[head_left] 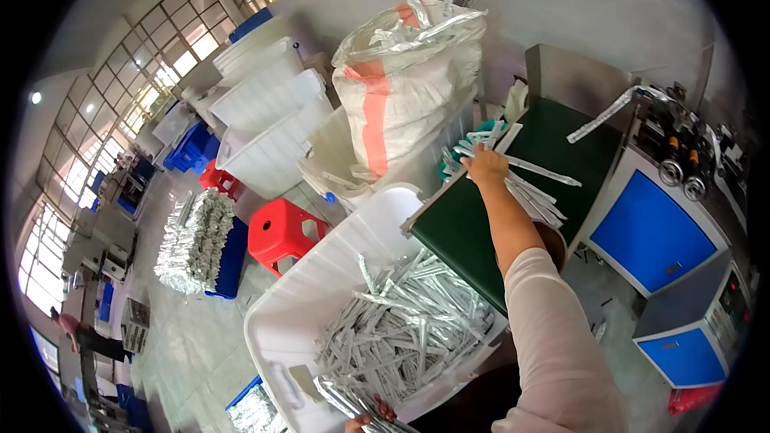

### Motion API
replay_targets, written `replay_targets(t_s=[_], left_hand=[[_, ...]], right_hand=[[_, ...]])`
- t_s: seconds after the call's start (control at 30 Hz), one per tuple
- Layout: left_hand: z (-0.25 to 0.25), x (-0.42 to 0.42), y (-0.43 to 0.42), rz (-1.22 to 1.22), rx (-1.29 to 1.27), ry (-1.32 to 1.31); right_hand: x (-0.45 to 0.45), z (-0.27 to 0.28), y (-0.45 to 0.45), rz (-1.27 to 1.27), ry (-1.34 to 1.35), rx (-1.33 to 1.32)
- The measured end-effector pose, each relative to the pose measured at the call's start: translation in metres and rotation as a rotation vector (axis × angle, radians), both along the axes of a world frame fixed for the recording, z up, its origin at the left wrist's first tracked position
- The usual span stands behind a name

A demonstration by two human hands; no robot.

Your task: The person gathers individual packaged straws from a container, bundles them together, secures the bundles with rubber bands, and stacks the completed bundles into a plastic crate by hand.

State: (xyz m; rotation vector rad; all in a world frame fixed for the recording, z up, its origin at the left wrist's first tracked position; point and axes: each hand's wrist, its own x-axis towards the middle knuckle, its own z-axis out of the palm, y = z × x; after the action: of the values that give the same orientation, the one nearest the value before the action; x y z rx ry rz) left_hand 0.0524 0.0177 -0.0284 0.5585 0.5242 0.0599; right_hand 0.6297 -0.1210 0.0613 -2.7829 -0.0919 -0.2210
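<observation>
At the far left corner of the green tabletop (469,228), my right hand (487,168) is closed around part of a bunch of long, narrow silver foil packets (480,141). More packets (536,199) fan out beside my wrist. My left hand (377,417), partly cut off by the bottom edge, grips a bundle of the same foil packets (341,397). Below it and to its right, a large white plastic bin (269,329) holds a heap of loose silver packets (409,329).
A tall woven sack (417,88) stands behind the table. Red stools (281,228) and a foil stack (196,240) on a blue crate (233,261) occupy the floor at left. To the right is a blue-doored machine (654,224). A person (72,329) is far left.
</observation>
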Motion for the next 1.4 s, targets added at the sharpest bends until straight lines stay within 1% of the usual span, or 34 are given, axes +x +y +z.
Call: replay_targets(t_s=[0.03,0.1,0.17,0.2,0.33,0.37,0.43,0.47,0.5,0.53,0.57,0.6,0.63,0.67,0.7,0.73,0.77,0.8,0.87,0.9,0.93,0.97,1.0,1.03,1.1,1.13,1.17,1.2,1.23,1.27,1.3,1.33,1.37,1.4], left_hand=[[0.000,0.001,0.002,0.015,0.011,0.029],[0.000,0.000,0.003,0.047,0.032,0.083],[-0.002,0.001,0.005,0.080,0.058,0.114],[-0.005,-0.001,0.005,0.098,0.074,0.120],[0.001,0.006,0.012,0.192,0.145,0.062],[0.006,0.009,0.014,0.241,0.152,0.020],[0.023,0.028,0.016,0.352,0.051,-0.091],[0.026,0.033,0.021,0.376,0.066,-0.159],[0.024,0.035,0.023,0.411,0.080,-0.222],[0.022,0.040,0.022,0.444,0.009,-0.229],[0.027,0.044,0.019,0.483,-0.064,-0.234],[0.041,0.052,0.011,0.443,-0.074,-0.289],[0.043,0.055,0.005,0.475,-0.182,-0.328],[0.049,0.052,-0.001,0.498,-0.230,-0.262],[0.052,0.049,-0.002,0.431,-0.275,-0.281],[0.054,0.043,-0.005,0.502,-0.285,-0.267],[0.056,0.039,-0.006,0.447,-0.310,-0.296],[0.056,0.032,-0.008,0.384,-0.333,-0.323],[0.055,0.023,-0.013,0.278,-0.366,-0.412],[0.051,0.015,-0.015,0.275,-0.356,-0.398],[0.047,0.007,-0.017,0.272,-0.346,-0.383],[0.043,0.000,-0.019,0.269,-0.337,-0.369],[0.024,-0.010,-0.016,0.214,-0.404,-0.361],[0.016,-0.017,-0.013,0.156,-0.472,-0.354],[0.008,-0.023,-0.013,0.149,-0.438,-0.395],[0.013,-0.024,-0.011,0.130,-0.393,-0.430],[0.017,-0.025,-0.008,0.126,-0.420,-0.425],[0.021,-0.025,-0.006,0.168,-0.338,-0.346],[0.027,-0.024,-0.004,0.202,-0.253,-0.267],[0.034,-0.022,-0.004,0.249,-0.216,-0.260],[0.041,-0.020,-0.004,0.295,-0.179,-0.251],[0.041,-0.019,-0.003,0.302,-0.209,-0.323],[0.042,-0.019,0.000,0.336,-0.204,-0.316],[0.044,-0.022,0.004,0.374,-0.178,-0.304]], right_hand=[[0.009,-0.009,0.003,0.009,0.001,0.005],[0.020,-0.026,0.006,0.023,0.088,-0.134],[0.021,-0.038,0.007,-0.063,0.144,-0.016],[0.015,-0.030,0.006,-0.058,0.129,-0.057],[0.004,0.012,0.003,-0.038,0.013,-0.016],[-0.003,0.025,0.006,0.044,-0.072,-0.040],[-0.047,0.068,0.013,0.212,-0.182,-0.091],[-0.085,0.088,0.016,0.301,-0.206,-0.120],[-0.122,0.096,0.020,0.389,-0.244,-0.121],[-0.168,0.102,0.018,0.500,-0.276,-0.169],[-0.208,0.092,0.010,0.687,-0.392,-0.048],[-0.257,0.092,-0.001,0.821,-0.430,0.041],[-0.302,0.081,-0.015,0.980,-0.434,0.235],[-0.340,0.066,-0.024,1.068,-0.454,0.371],[-0.374,0.052,-0.038,1.152,-0.353,0.383],[-0.403,0.041,-0.053,1.228,-0.160,0.438],[-0.424,0.022,-0.064,1.273,-0.107,0.464],[-0.442,0.009,-0.071,1.260,0.011,0.542],[-0.473,-0.010,-0.084,1.294,0.077,0.532],[-0.485,-0.017,-0.089,1.287,0.122,0.518],[-0.492,-0.022,-0.094,1.302,0.138,0.509],[-0.498,-0.027,-0.098,1.358,0.221,0.471],[-0.502,-0.028,-0.100,1.410,0.302,0.430],[-0.499,-0.021,-0.098,1.418,0.307,0.418],[-0.484,-0.006,-0.085,1.601,0.468,0.403],[-0.479,0.000,-0.073,1.502,0.451,0.483],[-0.473,0.012,-0.062,1.343,0.647,0.470],[-0.468,0.027,-0.050,1.162,0.818,0.463],[-0.463,0.037,-0.038,1.170,0.894,0.530],[-0.463,0.024,-0.028,1.210,0.844,0.634],[-0.465,0.035,-0.015,1.331,0.716,0.634],[-0.461,0.038,-0.011,1.437,0.597,0.605],[-0.458,0.040,-0.009,1.544,0.475,0.573],[-0.454,0.039,-0.014,1.546,0.473,0.574]])
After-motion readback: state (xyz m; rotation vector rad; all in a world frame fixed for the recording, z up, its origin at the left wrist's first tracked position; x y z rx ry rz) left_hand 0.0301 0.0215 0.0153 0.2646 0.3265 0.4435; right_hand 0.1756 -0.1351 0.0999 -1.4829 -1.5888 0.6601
